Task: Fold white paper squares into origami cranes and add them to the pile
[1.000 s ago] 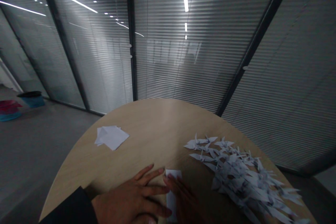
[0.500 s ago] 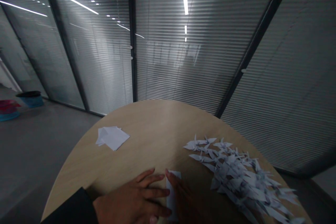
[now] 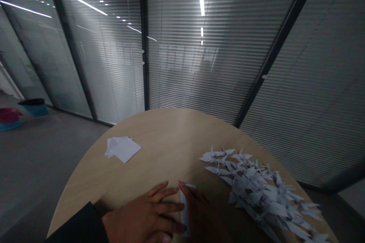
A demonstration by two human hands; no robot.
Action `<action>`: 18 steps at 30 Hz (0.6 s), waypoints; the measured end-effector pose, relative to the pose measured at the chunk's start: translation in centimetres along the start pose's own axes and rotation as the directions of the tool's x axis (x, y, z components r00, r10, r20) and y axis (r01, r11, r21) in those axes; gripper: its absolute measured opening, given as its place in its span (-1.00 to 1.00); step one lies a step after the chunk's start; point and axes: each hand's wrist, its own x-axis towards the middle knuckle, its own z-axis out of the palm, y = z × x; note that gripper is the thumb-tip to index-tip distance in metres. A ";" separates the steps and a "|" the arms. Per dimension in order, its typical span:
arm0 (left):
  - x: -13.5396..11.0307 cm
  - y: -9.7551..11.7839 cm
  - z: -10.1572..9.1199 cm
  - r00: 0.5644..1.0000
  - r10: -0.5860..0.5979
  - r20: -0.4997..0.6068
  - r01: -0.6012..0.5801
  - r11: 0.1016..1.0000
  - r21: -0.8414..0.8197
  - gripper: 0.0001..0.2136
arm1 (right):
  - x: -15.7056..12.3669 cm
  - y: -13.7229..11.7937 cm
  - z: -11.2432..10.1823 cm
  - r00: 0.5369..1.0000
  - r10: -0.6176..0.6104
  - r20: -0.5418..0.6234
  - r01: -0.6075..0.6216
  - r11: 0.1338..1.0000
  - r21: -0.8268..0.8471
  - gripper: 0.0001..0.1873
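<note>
So from where I'm standing, the person's got both hands down at the near edge of the round table (image 3: pixel 171 136), working one white sheet (image 3: pixel 184 212) that's pinned flat to the wood between them. The left hand (image 3: pixel 142 216), dark sleeve (image 3: pixel 76 228) behind it, lies palm down with fingers stretched long and a bit splayed, tips pressing along the sheet's left edge. The right hand (image 3: pixel 203 216) is in shadow, but it looks laid flat over the right part of the paper, index finger reaching past the top corner. Neither one is gripping or pinching anything, just pressing. Only a narrow strip of the sheet shows, so I'd guess it's at an early crease, though I can't tell which fold. As for how far along things are, my read is well into it: the heap of folded paper cranes (image 3: pixel 256 186) on the right side of the table is big, dozens sprawling toward the edge. On the far left there's only a little stack of flat sheets (image 3: pixel 123 149), well apart from the hands and looking thin, so not much paper is left unfolded. Behind it all, just glass walls with blinds (image 3: pixel 199 64) and a couple of tubs (image 3: pixel 32 106) on the floor.
</note>
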 end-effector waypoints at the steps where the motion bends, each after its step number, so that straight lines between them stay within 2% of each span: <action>1: 0.1 0.1 -0.1 1.000 0.000 0.004 -0.001 1.000 0.011 -0.65 | 0.1 -0.1 -0.1 1.000 0.009 0.017 -0.009 1.000 -0.010 -0.32; 4: 0.4 0.7 -0.6 1.000 0.012 -0.018 -0.011 0.999 0.035 -0.67 | 0.1 0.0 -0.3 0.998 0.023 0.055 -0.023 1.000 -0.012 -0.32; 9: 0.8 1.4 -0.9 0.997 0.025 -0.068 -0.023 0.999 0.035 -0.64 | 0.0 0.2 0.4 0.999 0.024 0.032 -0.025 0.999 0.033 -0.31; 15: 0.4 1.3 -0.9 0.998 -0.007 0.056 0.004 0.999 0.053 -0.65 | 0.0 -0.2 -0.3 0.998 0.050 0.048 -0.052 0.997 0.057 -0.31; 18: 0.3 1.5 -1.0 1.000 0.010 0.002 -0.010 0.999 0.043 -0.69 | 0.0 -0.5 -1.0 0.997 0.056 0.058 -0.061 0.994 0.090 -0.31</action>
